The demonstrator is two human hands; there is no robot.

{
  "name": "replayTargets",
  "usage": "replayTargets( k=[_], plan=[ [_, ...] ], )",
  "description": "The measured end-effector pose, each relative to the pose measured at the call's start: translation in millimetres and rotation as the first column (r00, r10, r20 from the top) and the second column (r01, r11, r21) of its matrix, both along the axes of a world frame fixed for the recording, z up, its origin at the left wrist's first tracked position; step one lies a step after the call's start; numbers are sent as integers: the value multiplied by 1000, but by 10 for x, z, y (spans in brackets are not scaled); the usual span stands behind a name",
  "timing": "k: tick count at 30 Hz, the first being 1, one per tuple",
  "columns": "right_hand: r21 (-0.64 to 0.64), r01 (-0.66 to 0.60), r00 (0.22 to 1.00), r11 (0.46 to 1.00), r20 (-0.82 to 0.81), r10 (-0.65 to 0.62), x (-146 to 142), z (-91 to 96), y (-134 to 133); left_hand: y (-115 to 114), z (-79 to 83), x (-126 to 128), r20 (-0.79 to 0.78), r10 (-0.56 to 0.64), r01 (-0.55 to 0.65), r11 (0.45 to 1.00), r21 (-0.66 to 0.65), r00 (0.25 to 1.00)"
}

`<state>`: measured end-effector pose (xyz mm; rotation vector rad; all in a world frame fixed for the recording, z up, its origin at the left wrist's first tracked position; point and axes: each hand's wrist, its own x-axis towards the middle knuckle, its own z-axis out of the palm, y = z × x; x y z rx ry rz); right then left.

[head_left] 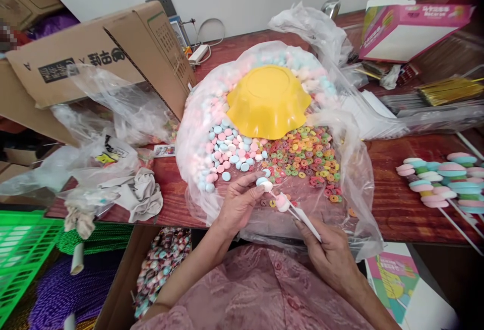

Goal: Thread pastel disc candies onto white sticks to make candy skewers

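My left hand (pixel 240 201) pinches a blue and white round candy (pixel 264 184) between thumb and fingers, with another blue piece beside it. Closed around several white sticks (pixel 308 223) is my right hand (pixel 328 249). A pink and white candy (pixel 282 202) sits on a stick near the ends of these sticks, just right of the left fingertips. Beyond the hands, loose pink, blue and white candies (pixel 234 151) lie on clear plastic. Colourful ring candies (pixel 306 151) are spread to their right. An upturned yellow bowl with a wavy rim (pixel 268 101) rests over the pile.
Finished-looking candy sticks (pixel 449 181) lie on the table (pixel 389 163) at right. A cardboard box (pixel 147 53) stands at left, near crumpled cloth (pixel 145 196). Gold and silver ties (pixel 449 91) and a pink carton (pixel 412 33) are at back right. Below left is a green basket (pixel 22 254).
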<state>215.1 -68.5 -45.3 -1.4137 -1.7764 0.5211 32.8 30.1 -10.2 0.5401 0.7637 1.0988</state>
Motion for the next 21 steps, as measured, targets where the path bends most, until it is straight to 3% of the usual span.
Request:
replayTargets(
  k=[6,10,12,14,17,19,21],
  plan=[
    [-29,-2,1000,1000,30,3,21,-23,-26,-12,-87,-21,-59,8,-3,997,78,998],
    [-22,3,997,1000,73,-1,21,-12,-21,-50,-206,-39,-207,25,27,970,240,978],
    [-8,7,996,1000,86,-6,17,-9,-18,-64,-247,-50,-355,94,54,921,385,930],
    [-5,5,996,1000,93,-5,13,-11,-20,-76,-275,-56,-472,195,108,834,542,860],
    [-7,-2,997,1000,80,2,-2,-11,-38,-98,-314,-53,-517,298,180,706,685,802],
    [-1,0,999,1000,53,0,-20,-1,-57,-114,-344,-45,-509,338,164,685,710,791],
    [14,2,1000,1000,16,-2,-47,16,-76,-127,-368,-35,-491,375,107,701,706,787]
  ],
)
